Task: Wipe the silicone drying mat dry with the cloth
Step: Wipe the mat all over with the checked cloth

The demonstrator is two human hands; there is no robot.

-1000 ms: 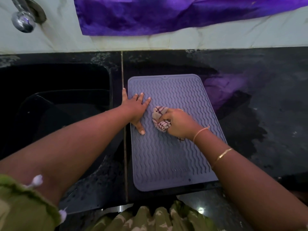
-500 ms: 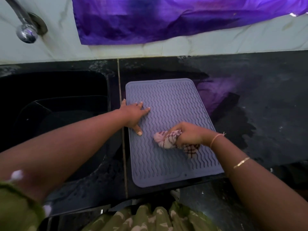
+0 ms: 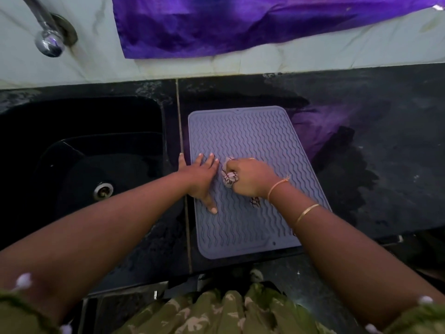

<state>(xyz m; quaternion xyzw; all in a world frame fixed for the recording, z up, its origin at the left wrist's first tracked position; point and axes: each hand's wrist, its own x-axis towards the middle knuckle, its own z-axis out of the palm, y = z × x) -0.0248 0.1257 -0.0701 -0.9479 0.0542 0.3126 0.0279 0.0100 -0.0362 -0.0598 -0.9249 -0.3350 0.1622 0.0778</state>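
Note:
A grey-lilac silicone drying mat (image 3: 250,133) with wavy ridges lies flat on the black counter, just right of the sink. My left hand (image 3: 201,179) rests flat on the mat's left edge, fingers spread, thumb pointing toward me. My right hand (image 3: 250,177) is closed around a bunched pale checked cloth (image 3: 230,178) and presses it onto the middle of the mat, right beside my left hand. A corner of the cloth pokes out under my right wrist.
A black sink (image 3: 79,150) with a metal drain (image 3: 103,190) sits left of the mat. A chrome tap (image 3: 48,42) juts from the wall above it. A purple cloth (image 3: 240,22) hangs on the pale wall. The black counter (image 3: 373,165) right of the mat looks wet.
My right hand with the cloth swept down toward the mat's near right part, then came back up to the middle beside my left hand. My left hand stayed on the mat's left edge.

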